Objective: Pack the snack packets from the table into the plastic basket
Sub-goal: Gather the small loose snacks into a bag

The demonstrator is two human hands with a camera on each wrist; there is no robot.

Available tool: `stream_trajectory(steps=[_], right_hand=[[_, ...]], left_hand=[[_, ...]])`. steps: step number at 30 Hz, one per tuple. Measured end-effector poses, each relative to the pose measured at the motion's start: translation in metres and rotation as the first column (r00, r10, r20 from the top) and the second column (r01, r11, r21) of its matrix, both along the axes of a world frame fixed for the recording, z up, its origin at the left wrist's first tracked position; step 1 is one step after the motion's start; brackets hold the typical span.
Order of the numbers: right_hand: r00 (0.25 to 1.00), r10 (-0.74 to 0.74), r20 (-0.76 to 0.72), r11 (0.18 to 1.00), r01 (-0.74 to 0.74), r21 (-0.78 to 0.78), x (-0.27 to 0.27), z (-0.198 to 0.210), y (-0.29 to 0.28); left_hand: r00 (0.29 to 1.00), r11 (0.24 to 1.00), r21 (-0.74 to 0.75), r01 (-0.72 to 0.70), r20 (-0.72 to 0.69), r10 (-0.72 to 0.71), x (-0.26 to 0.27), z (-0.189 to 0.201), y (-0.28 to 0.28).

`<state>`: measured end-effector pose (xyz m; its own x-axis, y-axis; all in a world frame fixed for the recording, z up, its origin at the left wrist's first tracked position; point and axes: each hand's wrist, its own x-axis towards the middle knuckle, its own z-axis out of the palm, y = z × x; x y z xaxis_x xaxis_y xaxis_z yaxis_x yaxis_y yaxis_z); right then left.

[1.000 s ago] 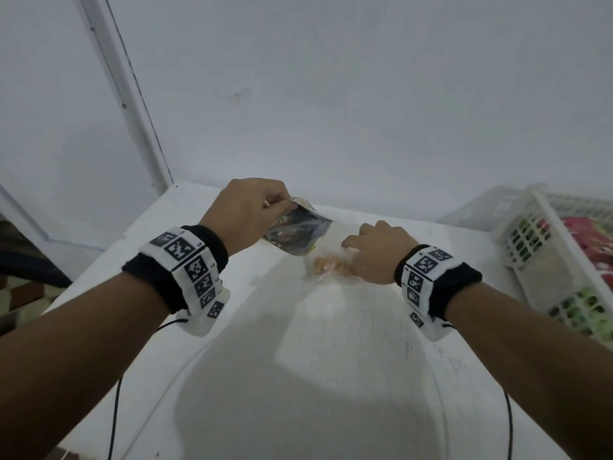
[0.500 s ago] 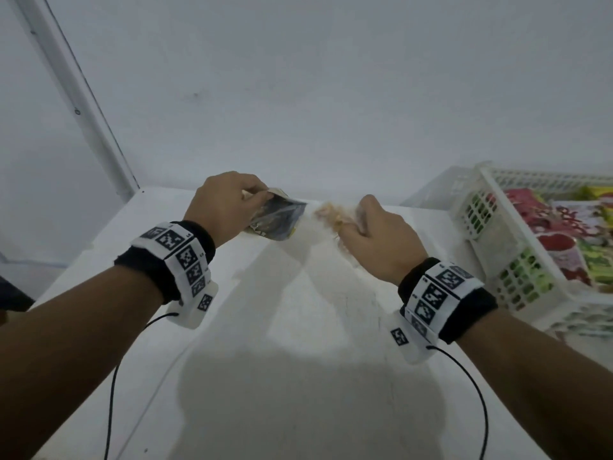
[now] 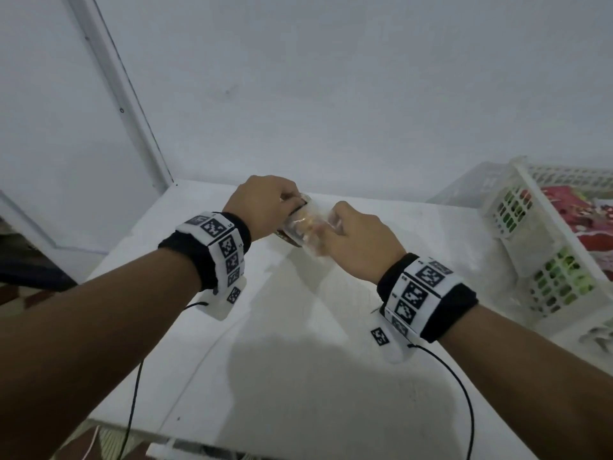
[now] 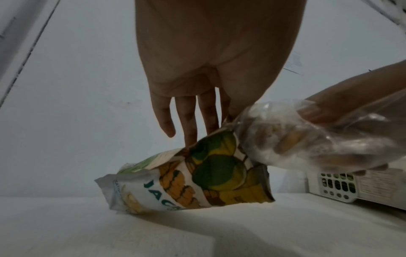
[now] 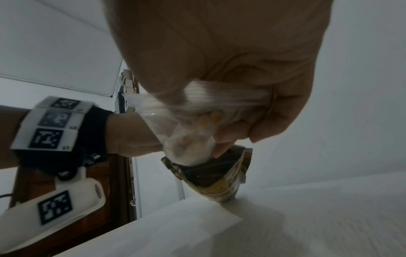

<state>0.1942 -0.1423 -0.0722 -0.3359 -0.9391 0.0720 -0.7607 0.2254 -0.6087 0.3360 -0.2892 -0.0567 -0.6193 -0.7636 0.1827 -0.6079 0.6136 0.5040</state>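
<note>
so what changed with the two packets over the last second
The right hand lifted the clear packet off the table and carried it left against the printed packet. The left hand still grips the printed packet. The basket stayed at the right.

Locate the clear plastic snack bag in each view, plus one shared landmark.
Head: clear plastic snack bag at centre, between both hands.
Left wrist: right of centre, held by the right hand, overlapping the printed packet.
Right wrist: centre, bunched in the right hand.
Shared landmark: the printed packet, held by the left hand directly beside the bag.
</note>
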Motion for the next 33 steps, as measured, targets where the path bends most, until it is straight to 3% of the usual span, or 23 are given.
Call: stream_trajectory(steps=[7, 10, 13, 17, 20, 22, 25, 28, 33], right_hand=[[0.997, 0.078, 0.007, 0.986, -0.078, 0.144, 0.011, -0.003, -0.022], [0.996, 0.016, -0.084, 0.998, -0.010, 0.064, 0.013, -0.003, -0.024], [0.998, 0.007, -0.060, 0.997, -0.011, -0.078, 0.010, 0.000, -0.023], [0.974, 0.222, 0.053, 0.969, -0.214, -0.120, 0.014, -0.001, -0.016], [0.898, 0.440, -0.010, 0.897, -0.440, -0.042, 0.015, -0.001, -0.008], [0.864, 0.487, -0.130, 0.870, -0.493, -0.018, 0.011, -0.002, -0.008], [0.871, 0.354, -0.341, 0.905, -0.411, -0.110, 0.003, -0.002, -0.016], [0.777, 0.230, -0.586, 0.920, -0.371, -0.131, -0.005, -0.010, -0.022], [0.725, 0.061, -0.687, 0.932, -0.287, -0.221, 0.004, -0.015, -0.032]], left_hand=[[1.000, 0.998, -0.057, 0.018, 0.006, -0.017, 0.008, 0.001, 0.005], [0.999, 0.997, -0.066, 0.033, -0.004, -0.033, 0.010, 0.005, 0.004], [0.999, 0.998, -0.051, 0.027, -0.039, -0.029, 0.014, 0.005, 0.001], [0.995, 1.000, -0.024, 0.001, -0.098, -0.004, 0.015, 0.009, -0.004], [0.994, 1.000, -0.011, -0.022, -0.107, 0.021, 0.015, 0.015, -0.011], [0.994, 1.000, -0.001, -0.024, -0.106, 0.023, 0.016, 0.017, -0.014], [0.995, 1.000, 0.019, -0.020, -0.098, 0.022, 0.015, 0.018, -0.013], [0.997, 1.000, 0.024, -0.004, -0.083, 0.006, 0.013, 0.017, -0.008], [0.998, 0.999, -0.036, 0.035, -0.042, -0.037, 0.013, 0.020, -0.002]])
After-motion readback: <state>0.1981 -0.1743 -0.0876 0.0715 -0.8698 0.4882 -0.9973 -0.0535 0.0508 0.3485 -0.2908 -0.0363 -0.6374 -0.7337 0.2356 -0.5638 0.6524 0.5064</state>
